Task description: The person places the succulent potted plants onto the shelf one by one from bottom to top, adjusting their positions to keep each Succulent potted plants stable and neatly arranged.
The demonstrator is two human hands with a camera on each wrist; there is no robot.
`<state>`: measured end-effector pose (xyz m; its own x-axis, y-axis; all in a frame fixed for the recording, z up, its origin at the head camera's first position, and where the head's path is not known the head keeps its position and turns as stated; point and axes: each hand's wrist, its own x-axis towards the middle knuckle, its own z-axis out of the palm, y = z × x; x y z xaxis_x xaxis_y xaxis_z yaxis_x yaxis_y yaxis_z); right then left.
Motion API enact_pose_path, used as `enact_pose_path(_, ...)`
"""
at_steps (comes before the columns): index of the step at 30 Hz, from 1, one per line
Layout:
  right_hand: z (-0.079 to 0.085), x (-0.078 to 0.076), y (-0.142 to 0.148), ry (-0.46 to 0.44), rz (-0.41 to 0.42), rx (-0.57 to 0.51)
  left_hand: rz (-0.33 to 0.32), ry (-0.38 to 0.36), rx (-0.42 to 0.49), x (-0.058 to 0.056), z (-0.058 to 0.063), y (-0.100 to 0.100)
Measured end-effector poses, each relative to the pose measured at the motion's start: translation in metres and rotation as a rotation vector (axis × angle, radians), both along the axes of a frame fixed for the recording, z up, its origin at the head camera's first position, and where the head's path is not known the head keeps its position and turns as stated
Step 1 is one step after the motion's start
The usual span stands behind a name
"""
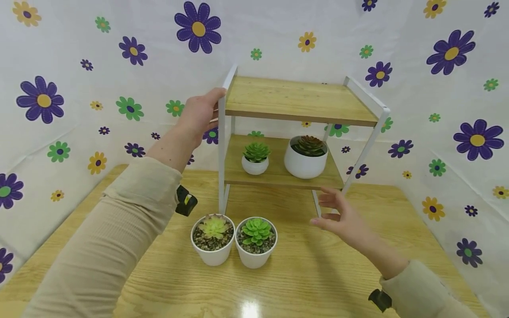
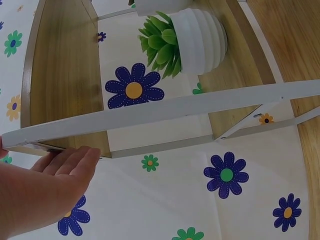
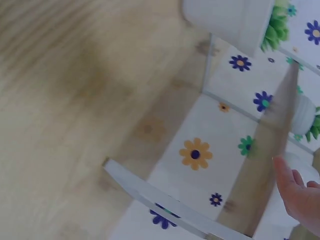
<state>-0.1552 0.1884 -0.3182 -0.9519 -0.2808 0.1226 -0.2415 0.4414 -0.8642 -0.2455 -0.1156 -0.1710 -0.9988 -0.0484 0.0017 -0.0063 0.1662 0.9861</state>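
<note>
1. My left hand (image 1: 199,115) grips the rack (image 1: 294,99) at its upper left corner, the thumb against the pale metal frame and the fingers beneath the bar in the left wrist view.
2. My right hand (image 1: 338,216) is loose and holds nothing; its fingers are spread in a relaxed curve near the right front end of the lower shelf (image 1: 278,180).
3. The rack stands on the bench (image 1: 179,282), with two wooden shelves between pale uprights.
4. On the lower shelf I see a small white pot (image 1: 255,166) with a green succulent, left of a bigger white pot (image 1: 305,162) with a reddish-brown one.
5. On the bench, before the rack's left part, two white pots of gravel sit side by side: the left pot (image 1: 214,256) with a yellowish-green succulent, the right pot (image 1: 255,259) with a bright green one.
6. Behind the rack hangs a white cloth (image 1: 262,26) printed with purple, green and yellow flowers.
7. My sleeves (image 1: 119,221) are beige.
</note>
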Motion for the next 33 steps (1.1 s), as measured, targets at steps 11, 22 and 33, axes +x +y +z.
enact_pose_path(11,-0.042,0.0,-0.001,-0.005,0.094,0.02,0.007,-0.006,-0.006,0.0,-0.001,0.0)
enact_pose_path(22,-0.069,-0.005,-0.01,-0.01,0.156,0.014,0.01,0.018,-0.009,0.0,-0.003,0.001)
enact_pose_path(33,-0.094,-0.011,-0.034,-0.061,0.238,-0.003,0.026,0.001,-0.007,-0.001,-0.002,0.0)
